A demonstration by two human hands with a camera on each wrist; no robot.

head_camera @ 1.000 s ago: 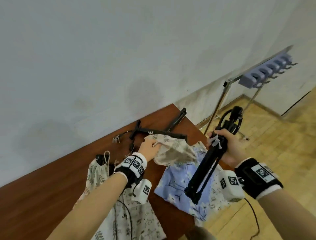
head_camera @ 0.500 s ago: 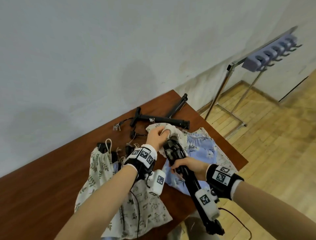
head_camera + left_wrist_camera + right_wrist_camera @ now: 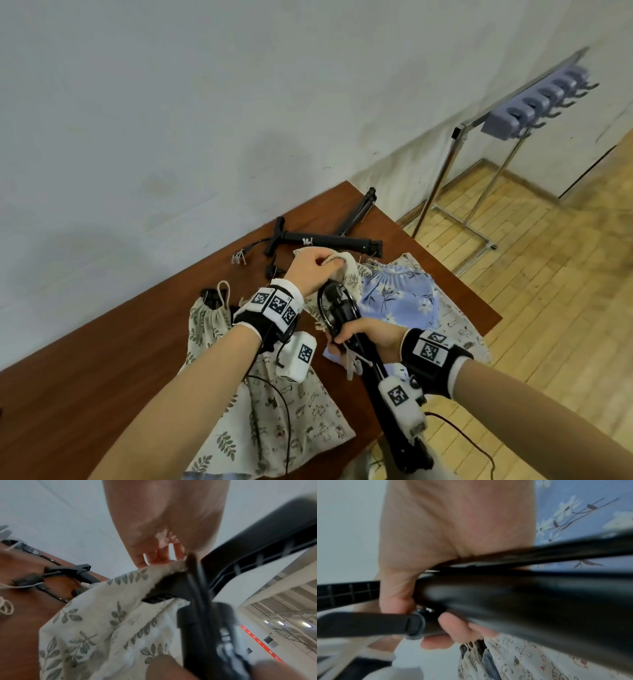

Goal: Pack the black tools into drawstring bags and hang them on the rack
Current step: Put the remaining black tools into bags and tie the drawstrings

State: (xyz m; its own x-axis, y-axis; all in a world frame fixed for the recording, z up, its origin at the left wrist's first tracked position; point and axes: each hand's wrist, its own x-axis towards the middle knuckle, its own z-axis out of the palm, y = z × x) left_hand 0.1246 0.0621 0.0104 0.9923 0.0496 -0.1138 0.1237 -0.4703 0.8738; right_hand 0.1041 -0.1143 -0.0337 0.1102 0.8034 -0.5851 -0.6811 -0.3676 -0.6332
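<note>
Beside the blue floral cloth (image 3: 397, 298), our left hand (image 3: 313, 270) pinches the leaf-print bag (image 3: 346, 274) mouth wide. Our right hand (image 3: 363, 334), clamped round the black pump (image 3: 346, 313), should feed its head straight inside.

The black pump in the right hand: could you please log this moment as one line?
left hand: holds leaf-print bag mouth open | right hand: grips black pump | pump head at mouth | rack: no bags
</note>
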